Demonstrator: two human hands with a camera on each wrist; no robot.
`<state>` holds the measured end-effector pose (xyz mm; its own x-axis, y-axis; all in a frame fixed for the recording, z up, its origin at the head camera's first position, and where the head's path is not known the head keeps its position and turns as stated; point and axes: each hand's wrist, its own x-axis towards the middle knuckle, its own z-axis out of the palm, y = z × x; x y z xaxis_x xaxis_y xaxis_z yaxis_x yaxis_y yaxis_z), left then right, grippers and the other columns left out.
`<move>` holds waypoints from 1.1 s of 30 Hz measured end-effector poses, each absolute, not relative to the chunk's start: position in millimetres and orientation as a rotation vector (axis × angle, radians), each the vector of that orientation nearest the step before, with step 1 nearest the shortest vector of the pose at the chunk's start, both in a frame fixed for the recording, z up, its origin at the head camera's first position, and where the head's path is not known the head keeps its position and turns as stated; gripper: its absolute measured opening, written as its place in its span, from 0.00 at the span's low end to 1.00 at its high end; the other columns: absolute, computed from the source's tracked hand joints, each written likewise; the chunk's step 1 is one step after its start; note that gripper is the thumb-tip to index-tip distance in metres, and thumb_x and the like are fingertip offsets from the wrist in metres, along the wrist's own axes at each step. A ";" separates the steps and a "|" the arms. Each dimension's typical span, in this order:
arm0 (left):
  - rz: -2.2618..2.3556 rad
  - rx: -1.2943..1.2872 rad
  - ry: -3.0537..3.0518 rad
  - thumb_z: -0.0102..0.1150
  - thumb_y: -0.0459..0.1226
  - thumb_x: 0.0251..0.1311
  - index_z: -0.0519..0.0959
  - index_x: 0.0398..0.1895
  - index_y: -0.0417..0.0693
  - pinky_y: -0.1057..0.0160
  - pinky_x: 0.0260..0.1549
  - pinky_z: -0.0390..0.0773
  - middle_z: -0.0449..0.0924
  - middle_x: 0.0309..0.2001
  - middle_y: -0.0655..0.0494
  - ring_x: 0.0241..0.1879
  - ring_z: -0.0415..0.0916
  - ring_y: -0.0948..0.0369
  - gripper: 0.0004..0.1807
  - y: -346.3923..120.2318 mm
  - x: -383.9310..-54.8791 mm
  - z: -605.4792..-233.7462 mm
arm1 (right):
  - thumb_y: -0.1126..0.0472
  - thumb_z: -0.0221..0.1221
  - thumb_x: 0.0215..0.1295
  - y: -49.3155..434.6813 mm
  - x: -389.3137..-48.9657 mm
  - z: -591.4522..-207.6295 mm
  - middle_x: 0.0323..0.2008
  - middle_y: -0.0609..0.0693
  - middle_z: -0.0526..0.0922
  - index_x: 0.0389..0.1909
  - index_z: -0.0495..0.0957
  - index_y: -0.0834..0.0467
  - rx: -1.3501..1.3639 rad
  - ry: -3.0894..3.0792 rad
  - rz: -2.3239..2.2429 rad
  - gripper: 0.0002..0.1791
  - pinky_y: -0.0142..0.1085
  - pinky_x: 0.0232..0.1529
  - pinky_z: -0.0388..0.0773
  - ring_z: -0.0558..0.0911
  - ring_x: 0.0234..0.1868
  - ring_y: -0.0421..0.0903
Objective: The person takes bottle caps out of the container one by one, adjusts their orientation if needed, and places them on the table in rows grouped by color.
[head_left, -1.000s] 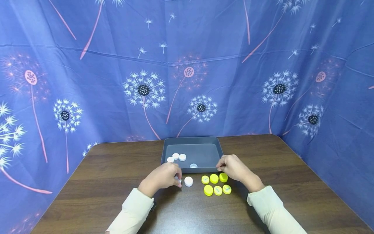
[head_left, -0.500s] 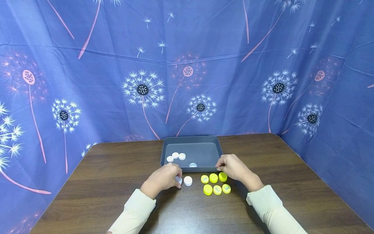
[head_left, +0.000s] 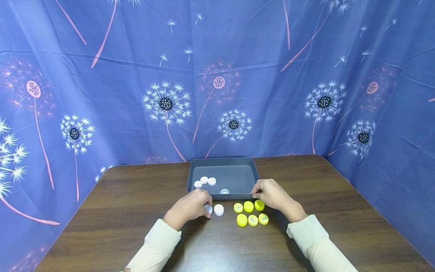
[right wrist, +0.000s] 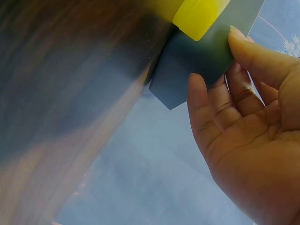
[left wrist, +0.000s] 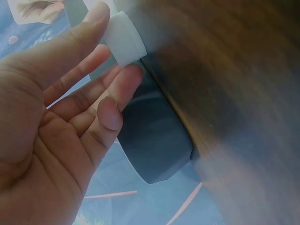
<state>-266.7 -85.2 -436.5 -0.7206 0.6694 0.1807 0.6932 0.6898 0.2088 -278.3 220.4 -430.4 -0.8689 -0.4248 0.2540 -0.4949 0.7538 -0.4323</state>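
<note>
My left hand (head_left: 191,206) is at the front left of the dark grey tray (head_left: 234,197), thumb and fingers around a white bottle cap (head_left: 208,210) close over the table. In the left wrist view, this white cap (left wrist: 124,40) lies between the thumb and fingertips. Just right of it sits another white cap (head_left: 219,210). My right hand (head_left: 273,194) is by the tray's front right corner, fingers loosely bent, with nothing seen in them. Below its fingertips are several yellow caps (head_left: 249,206) in two rows; the right wrist view shows one yellow cap (right wrist: 201,18) nearby.
Inside the tray several white caps (head_left: 212,181) remain visible, mostly toward the left, with one against the front wall. The wooden table (head_left: 142,189) ends at a blue dandelion-print curtain (head_left: 272,132) behind and at both sides.
My left hand and its white cap have shifted slightly right, narrowing the gap to the other white cap. My right hand and the yellow caps have stayed put.
</note>
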 end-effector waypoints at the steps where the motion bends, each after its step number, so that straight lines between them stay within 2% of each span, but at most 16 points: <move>1: -0.410 -1.131 -2.802 0.80 0.39 0.42 0.82 0.24 0.49 0.67 0.29 0.75 0.80 0.27 0.62 0.27 0.69 0.69 0.13 -85.4 -266.8 -436.5 | 0.74 0.66 0.57 220.0 -278.6 -430.1 0.30 0.44 0.84 0.30 0.89 0.58 0.744 -2.808 0.750 0.08 0.31 0.34 0.79 0.82 0.32 0.38; 11: -0.512 -1.071 -2.801 0.80 0.40 0.42 0.82 0.23 0.48 0.70 0.23 0.69 0.72 0.20 0.67 0.23 0.63 0.70 0.13 -88.9 -264.7 -433.2 | 0.73 0.66 0.57 216.9 -279.8 -431.5 0.29 0.40 0.82 0.30 0.89 0.56 0.699 -2.824 0.739 0.08 0.31 0.35 0.80 0.81 0.33 0.38; 17: -0.568 -1.043 -2.789 0.79 0.40 0.44 0.84 0.28 0.44 0.66 0.29 0.75 0.79 0.25 0.60 0.27 0.69 0.68 0.13 -93.2 -266.9 -425.1 | 0.72 0.67 0.57 215.8 -279.2 -431.2 0.29 0.39 0.82 0.29 0.89 0.56 0.687 -2.840 0.742 0.08 0.30 0.34 0.79 0.81 0.32 0.37; 23: -0.727 -0.836 -2.698 0.77 0.39 0.48 0.85 0.32 0.45 0.59 0.35 0.80 0.83 0.32 0.56 0.35 0.80 0.59 0.12 -99.6 -268.2 -412.7 | 0.72 0.67 0.57 213.4 -279.8 -430.6 0.29 0.40 0.82 0.29 0.89 0.55 0.687 -2.831 0.747 0.08 0.30 0.34 0.79 0.81 0.32 0.37; 29: -0.847 -0.615 -2.646 0.76 0.39 0.50 0.86 0.37 0.47 0.63 0.31 0.79 0.82 0.35 0.60 0.32 0.78 0.62 0.12 -105.9 -279.4 -401.1 | 0.73 0.67 0.57 213.1 -278.5 -432.1 0.29 0.41 0.82 0.29 0.89 0.56 0.690 -2.829 0.739 0.08 0.31 0.34 0.80 0.81 0.32 0.38; 33: -0.883 -0.578 -2.642 0.75 0.40 0.51 0.85 0.41 0.47 0.60 0.34 0.81 0.83 0.38 0.58 0.36 0.81 0.58 0.15 -103.2 -298.5 -396.0 | 0.72 0.67 0.57 216.0 -276.3 -432.1 0.29 0.40 0.82 0.29 0.88 0.55 0.662 -2.832 0.741 0.08 0.31 0.33 0.79 0.81 0.33 0.38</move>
<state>-298.5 -103.2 -396.0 -0.8755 0.2785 0.3950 0.4600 0.7306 0.5045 -276.3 216.0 -432.1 -0.8932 -0.3797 0.2408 -0.4490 0.7818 -0.4327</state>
